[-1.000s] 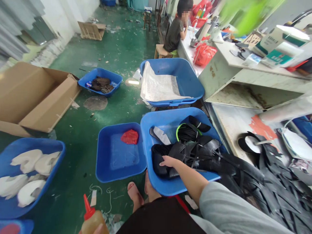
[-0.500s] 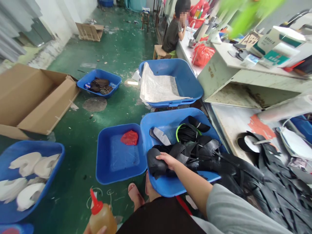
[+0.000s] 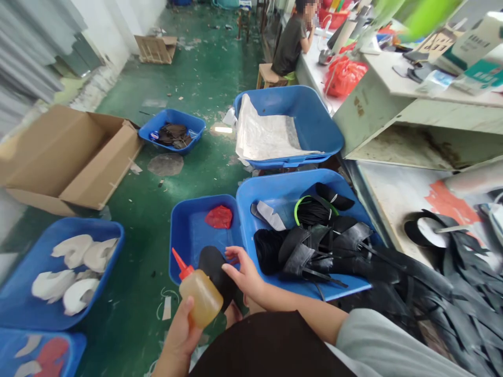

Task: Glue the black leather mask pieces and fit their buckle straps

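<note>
My left hand [image 3: 181,331] is closed round a squeeze bottle [image 3: 201,299] of amber liquid, its red pointed nozzle tilted up and to the left. A flat black sole-shaped piece [image 3: 214,263] is pinched by its right edge in the thumb and fingers of my right hand [image 3: 248,276]. The piece is just behind the bottle, which hides part of it; whether they touch I cannot tell. To the right stands a large blue tub [image 3: 245,201] with stacked black pieces [image 3: 269,250], black strapped parts [image 3: 306,251] and a lime-green loop [image 3: 297,209] round black strips.
Beneath my hands, a smaller blue tub [image 3: 176,209] holds a red bag [image 3: 219,217]. White curved pieces [image 3: 53,286] lie in another tub on the left. Farther off are a cardboard box [image 3: 92,178] and a seated person [image 3: 288,50]. Black strips [image 3: 463,293] heap up at right.
My right hand has moved left out of the large tub, bringing a black sole-shaped piece. My left hand has raised the bottle up and to the right beside it. The view has shifted slightly.
</note>
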Demonstrator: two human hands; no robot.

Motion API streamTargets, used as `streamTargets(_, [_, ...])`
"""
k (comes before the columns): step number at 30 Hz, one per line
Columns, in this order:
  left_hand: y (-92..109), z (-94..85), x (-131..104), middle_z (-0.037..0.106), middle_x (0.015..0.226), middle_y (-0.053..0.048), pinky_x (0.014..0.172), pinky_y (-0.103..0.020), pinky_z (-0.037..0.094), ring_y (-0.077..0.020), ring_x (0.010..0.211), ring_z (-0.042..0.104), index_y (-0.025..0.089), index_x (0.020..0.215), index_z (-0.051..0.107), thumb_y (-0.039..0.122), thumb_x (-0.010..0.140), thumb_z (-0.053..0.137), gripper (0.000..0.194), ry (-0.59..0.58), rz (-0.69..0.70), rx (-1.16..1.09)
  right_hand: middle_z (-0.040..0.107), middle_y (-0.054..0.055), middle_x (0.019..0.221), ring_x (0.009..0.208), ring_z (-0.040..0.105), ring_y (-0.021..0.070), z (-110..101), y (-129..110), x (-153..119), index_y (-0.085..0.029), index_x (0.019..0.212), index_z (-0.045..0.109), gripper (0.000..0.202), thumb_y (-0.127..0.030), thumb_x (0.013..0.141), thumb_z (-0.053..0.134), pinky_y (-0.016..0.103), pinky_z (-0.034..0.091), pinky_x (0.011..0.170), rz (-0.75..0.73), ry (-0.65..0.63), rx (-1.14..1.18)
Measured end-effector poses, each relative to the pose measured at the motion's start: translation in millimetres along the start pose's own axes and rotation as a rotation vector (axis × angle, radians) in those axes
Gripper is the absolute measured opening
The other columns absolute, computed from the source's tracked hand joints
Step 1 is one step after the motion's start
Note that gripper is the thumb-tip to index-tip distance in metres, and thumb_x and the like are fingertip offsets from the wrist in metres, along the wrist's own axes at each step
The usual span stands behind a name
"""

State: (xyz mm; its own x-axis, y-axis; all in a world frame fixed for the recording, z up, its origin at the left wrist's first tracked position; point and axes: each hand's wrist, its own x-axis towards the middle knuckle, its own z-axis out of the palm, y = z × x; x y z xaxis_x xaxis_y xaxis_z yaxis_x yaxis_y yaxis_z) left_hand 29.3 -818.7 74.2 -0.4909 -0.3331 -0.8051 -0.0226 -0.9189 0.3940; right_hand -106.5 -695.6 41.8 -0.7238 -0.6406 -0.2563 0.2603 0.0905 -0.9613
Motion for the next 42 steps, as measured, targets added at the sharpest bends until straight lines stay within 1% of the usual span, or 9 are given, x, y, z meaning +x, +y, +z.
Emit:
streamTargets(3, [0, 18.8, -4, 0.073, 0.093, -0.006, 0.091, -0.033, 0.048, -0.0203, 0.079, 0.069, 0.021, 0.127, 0.051, 0.009, 0.078, 0.052, 0.051, 0.04, 0.058, -0.071, 0.057, 0.006, 0.092, 0.093, 0.053, 0.0221, -10, -13, -8, -0.02, 0.09, 0.058, 0.023, -0.029, 0.071, 0.069, 0.041, 0.043, 0.087, -0.26, -0.078, -0.23])
streamTargets(6, [2, 25.6, -14, 0.071, 0.103, -0.005, 0.091, -0.034, 0.048, -0.0209, 0.086, 0.068, 0.026, 0.128, 0.05, 0.015, 0.076, 0.055, 0.053, -0.047, 0.06, -0.135, 0.059, 0.008, 0.095, 0.09, 0.055, 0.022, -14, -20, -13, -0.018, 0.101, 0.058, 0.032, -0.026, 0.072, 0.069, 0.038, 0.048, 0.079, -0.491, -0.19, -0.531])
streamTargets(11, [0, 12.9, -26, 0.063, 0.119, -0.004, 0.095, -0.042, 0.045, -0.0257, 0.1, 0.063, 0.033, 0.126, 0.05, 0.031, 0.072, 0.067, 0.057, -0.251, 0.001, -0.145, 0.058, 0.008, 0.096, 0.09, 0.056, 0.0208, -14, -22, -14, -0.018, 0.096, 0.058, 0.025, -0.018, 0.072, 0.067, 0.035, 0.049, 0.078, -0.536, -0.138, -0.618])
streamTargets(16, [-2, 14.7, -32, 0.057, 0.126, -0.002, 0.101, -0.039, 0.039, -0.0241, 0.106, 0.06, 0.033, 0.13, 0.045, 0.031, 0.074, 0.063, 0.059, -0.264, 0.008, -0.148, 0.057, 0.004, 0.082, 0.067, 0.055, 0.0135, -10, -24, -19, -0.018, 0.088, 0.055, 0.015, -0.009, 0.076, 0.054, 0.025, 0.049, 0.062, -0.566, -0.134, -0.61])
streamTargets(21, [3, 25.4, -38, 0.063, 0.118, -0.004, 0.099, -0.038, 0.041, -0.0243, 0.103, 0.061, 0.03, 0.131, 0.046, 0.031, 0.074, 0.062, 0.059, -0.3, -0.014, -0.071, 0.058, 0.006, 0.087, 0.079, 0.053, 0.017, -16, -38, -23, -0.02, 0.1, 0.058, 0.023, -0.011, 0.083, 0.046, 0.029, 0.045, 0.07, -0.71, -0.178, -0.711])
streamTargets(27, [3, 39.9, -47, 0.072, 0.095, -0.007, 0.086, -0.032, 0.05, -0.0257, 0.086, 0.067, 0.019, 0.126, 0.053, 0.028, 0.066, 0.068, 0.062, -0.174, -0.021, 0.029, 0.059, 0.004, 0.089, 0.078, 0.046, 0.0162, -32, -62, -13, -0.022, 0.093, 0.062, 0.019, -0.022, 0.092, 0.044, 0.029, 0.036, 0.064, -1.054, -0.424, -1.086])
streamTargets(30, [0, 46.7, -53, 0.072, 0.072, -0.005, 0.067, -0.027, 0.054, -0.0217, 0.063, 0.067, 0.014, 0.121, 0.057, 0.021, 0.07, 0.061, 0.051, -0.075, -0.041, 0.08, 0.058, 0.003, 0.084, 0.077, 0.046, 0.0166, -32, -66, -9, -0.022, 0.085, 0.062, 0.018, -0.023, 0.092, 0.046, 0.03, 0.032, 0.061, -1.16, -0.542, -1.145])
streamTargets(38, [1, 65.7, -72, 0.069, 0.06, -0.006, 0.043, -0.027, 0.05, -0.0212, 0.046, 0.061, 0.01, 0.12, 0.055, 0.017, 0.083, 0.041, 0.041, 0.183, -0.058, 0.207, 0.06, 0.002, 0.09, 0.077, 0.046, 0.0162, -27, -61, -12, -0.021, 0.08, 0.059, 0.012, -0.025, 0.089, 0.052, 0.03, 0.033, 0.061, -1.189, -0.662, -1.171])
streamTargets(42, [6, 62.6, -71, 0.072, 0.074, -0.007, 0.051, -0.026, 0.053, -0.0215, 0.058, 0.066, 0.012, 0.132, 0.043, 0.018, 0.084, 0.039, 0.049, 0.185, -0.002, 0.099, 0.062, 0.003, 0.091, 0.083, 0.049, 0.0171, -29, -48, -24, -0.021, 0.075, 0.058, 0.016, -0.024, 0.089, 0.05, 0.031, 0.034, 0.065, -1.116, -0.72, -1.153])
